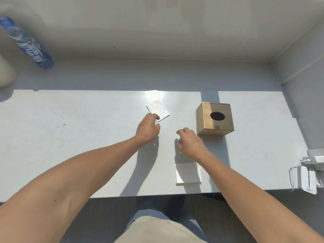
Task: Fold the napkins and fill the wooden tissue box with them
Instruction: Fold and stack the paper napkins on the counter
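A wooden tissue box (205, 118) with a round hole in its top stands on the white table (70, 137), right of centre. A folded white napkin (157, 109) lies left of the box, in bright sunlight. My left hand (147, 129) reaches to its near corner, and its fingertips touch the napkin's edge. My right hand (191, 142) hovers just in front of the box, fingers curled and holding nothing. A small stack of folded napkins (185, 173) lies near the table's front edge, partly under my right forearm.
A blue plastic bottle (28, 44) stands at the far left by the wall. White chargers with cables (305, 178) sit at the table's right edge. A beige object (6, 72) is at the left border. My knees show below the table's front edge.
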